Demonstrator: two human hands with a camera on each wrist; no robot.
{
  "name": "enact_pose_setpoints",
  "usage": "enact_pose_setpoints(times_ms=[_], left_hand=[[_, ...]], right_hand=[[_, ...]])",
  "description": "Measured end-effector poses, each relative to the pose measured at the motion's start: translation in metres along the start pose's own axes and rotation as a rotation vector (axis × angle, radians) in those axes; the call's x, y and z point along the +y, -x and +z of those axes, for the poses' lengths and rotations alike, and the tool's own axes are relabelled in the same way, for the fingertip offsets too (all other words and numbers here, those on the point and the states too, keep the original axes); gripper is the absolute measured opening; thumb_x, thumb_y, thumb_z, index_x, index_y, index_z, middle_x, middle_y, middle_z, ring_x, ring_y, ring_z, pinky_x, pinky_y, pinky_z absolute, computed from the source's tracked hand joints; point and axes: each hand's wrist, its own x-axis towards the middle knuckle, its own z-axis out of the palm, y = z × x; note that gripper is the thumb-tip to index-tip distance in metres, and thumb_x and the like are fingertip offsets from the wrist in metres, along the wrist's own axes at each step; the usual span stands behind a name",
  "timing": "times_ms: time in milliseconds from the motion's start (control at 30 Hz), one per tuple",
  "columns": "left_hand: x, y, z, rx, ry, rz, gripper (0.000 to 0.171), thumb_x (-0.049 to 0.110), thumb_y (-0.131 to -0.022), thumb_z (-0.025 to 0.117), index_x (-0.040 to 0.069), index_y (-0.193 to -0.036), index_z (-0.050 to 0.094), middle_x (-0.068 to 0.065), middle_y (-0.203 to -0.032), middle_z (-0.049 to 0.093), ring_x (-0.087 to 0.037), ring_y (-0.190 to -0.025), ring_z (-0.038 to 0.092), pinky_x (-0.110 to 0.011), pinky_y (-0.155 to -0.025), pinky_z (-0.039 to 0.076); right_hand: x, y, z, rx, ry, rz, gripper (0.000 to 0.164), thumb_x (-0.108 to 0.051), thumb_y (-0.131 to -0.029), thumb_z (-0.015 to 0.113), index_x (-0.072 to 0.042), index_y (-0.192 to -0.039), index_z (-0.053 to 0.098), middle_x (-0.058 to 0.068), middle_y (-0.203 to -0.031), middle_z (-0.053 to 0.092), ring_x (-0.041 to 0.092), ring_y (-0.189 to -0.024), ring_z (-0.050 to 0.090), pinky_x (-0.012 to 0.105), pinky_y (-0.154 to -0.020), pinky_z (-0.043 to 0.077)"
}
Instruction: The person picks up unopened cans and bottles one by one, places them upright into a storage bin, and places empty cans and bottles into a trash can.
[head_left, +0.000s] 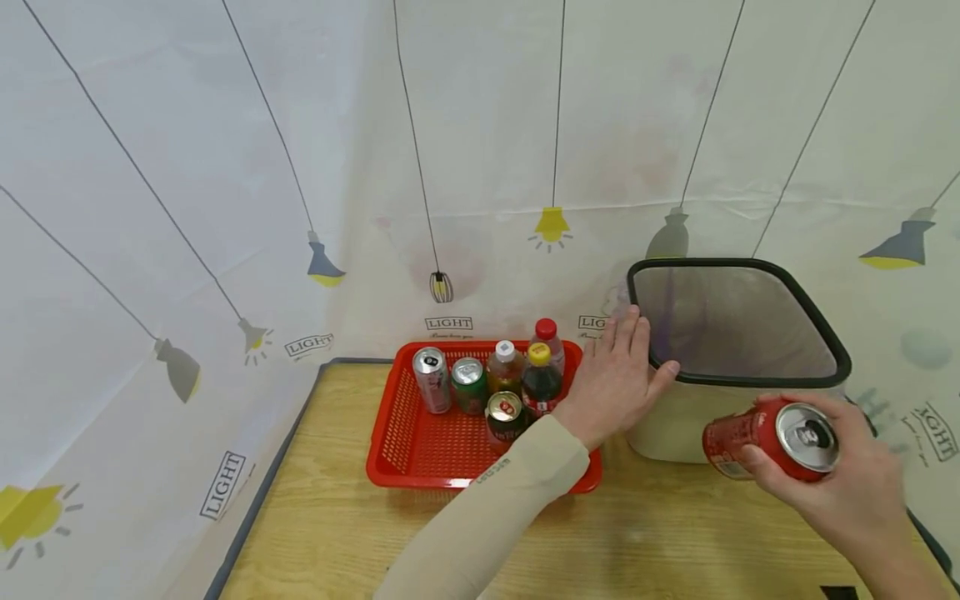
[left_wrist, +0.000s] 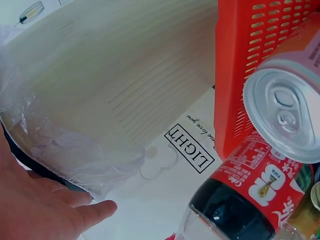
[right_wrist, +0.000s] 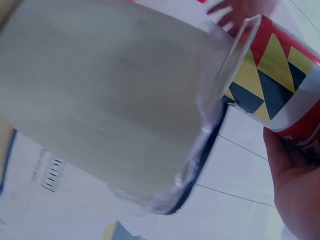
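Note:
My right hand [head_left: 862, 479] grips a red drink can [head_left: 765, 437], tilted with its silver tab end toward me, in front of the bin. The right wrist view shows the can's [right_wrist: 287, 75] other side, with a yellow and black triangle pattern. My left hand [head_left: 615, 375] reaches over the basket with straight fingers, its fingertips right at the left rim of a cream bin [head_left: 663, 429]. The bin has a black rim [head_left: 750, 382] and a thin clear plastic liner [left_wrist: 65, 155] folded over its edge.
A red plastic basket [head_left: 386, 425] stands left of the bin on the wooden table [head_left: 315, 500]. Inside are several cans, among them a green can [head_left: 469, 387], and bottles, including a dark cola bottle [head_left: 542, 383] with a yellow cap. Printed sheeting [head_left: 480, 167] hangs behind.

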Motion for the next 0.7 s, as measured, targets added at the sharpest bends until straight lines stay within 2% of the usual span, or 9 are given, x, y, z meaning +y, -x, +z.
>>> enact_pose_setpoints(times_ms=[100, 167, 300, 467, 567, 700], left_hand=[[0.0, 0.0, 0.0, -0.006, 0.01, 0.002, 0.079, 0.064, -0.107, 0.022, 0.014, -0.167, 0.015, -0.001, -0.175, 0.004, -0.026, -0.159, 0.013, -0.045, -0.125, 0.022], [0.0, 0.0, 0.001, -0.007, 0.017, 0.006, 0.079, 0.064, -0.107, 0.022, 0.014, -0.167, 0.015, -0.001, -0.175, 0.004, -0.026, -0.159, 0.012, -0.045, -0.125, 0.022], [0.0, 0.0, 0.001, -0.003, 0.019, 0.012, 0.079, 0.064, -0.107, 0.023, 0.014, -0.167, 0.016, -0.001, -0.175, 0.005, -0.026, -0.159, 0.013, -0.045, -0.124, 0.023], [0.0, 0.001, 0.001, 0.008, 0.01, 0.013, 0.078, 0.064, -0.107, 0.022, 0.013, -0.167, 0.017, -0.001, -0.174, 0.007, -0.026, -0.159, 0.015, -0.045, -0.124, 0.024], [-0.001, 0.001, 0.001, 0.014, 0.003, 0.014, 0.078, 0.063, -0.107, 0.022, 0.013, -0.167, 0.017, -0.001, -0.174, 0.007, -0.026, -0.159, 0.015, -0.045, -0.124, 0.025], [-0.001, 0.001, 0.002, 0.026, -0.006, 0.018, 0.078, 0.063, -0.108, 0.022, 0.012, -0.167, 0.019, -0.002, -0.174, 0.009, -0.026, -0.158, 0.016, -0.046, -0.124, 0.026]], right_hand=[[-0.004, -0.012, -0.006, 0.026, -0.036, -0.018, 0.077, 0.009, -0.067, 0.086, 0.01, -0.137, 0.053, -0.035, -0.127, 0.054, -0.016, -0.108, 0.051, 0.0, -0.085, 0.039], [-0.006, -0.02, -0.009, 0.044, -0.053, 0.005, 0.076, 0.008, -0.073, 0.083, 0.008, -0.141, 0.049, -0.034, -0.128, 0.055, -0.013, -0.111, 0.051, -0.001, -0.087, 0.038], [-0.005, -0.038, -0.014, 0.104, -0.072, 0.049, 0.071, 0.002, -0.081, 0.08, 0.0, -0.145, 0.05, -0.03, -0.129, 0.058, -0.008, -0.111, 0.053, 0.0, -0.085, 0.039], [0.001, -0.058, -0.011, 0.165, -0.039, 0.1, 0.071, -0.006, -0.084, 0.082, -0.015, -0.148, 0.052, -0.029, -0.129, 0.058, -0.009, -0.107, 0.054, 0.0, -0.082, 0.041], [0.007, -0.068, -0.003, 0.181, -0.027, 0.1, 0.07, -0.009, -0.084, 0.084, -0.015, -0.146, 0.054, -0.024, -0.13, 0.062, -0.01, -0.105, 0.055, 0.0, -0.082, 0.041], [0.017, -0.077, 0.009, 0.158, 0.037, 0.14, 0.069, -0.014, -0.083, 0.087, -0.009, -0.144, 0.055, -0.008, -0.13, 0.065, -0.018, -0.096, 0.051, -0.001, -0.077, 0.039]])
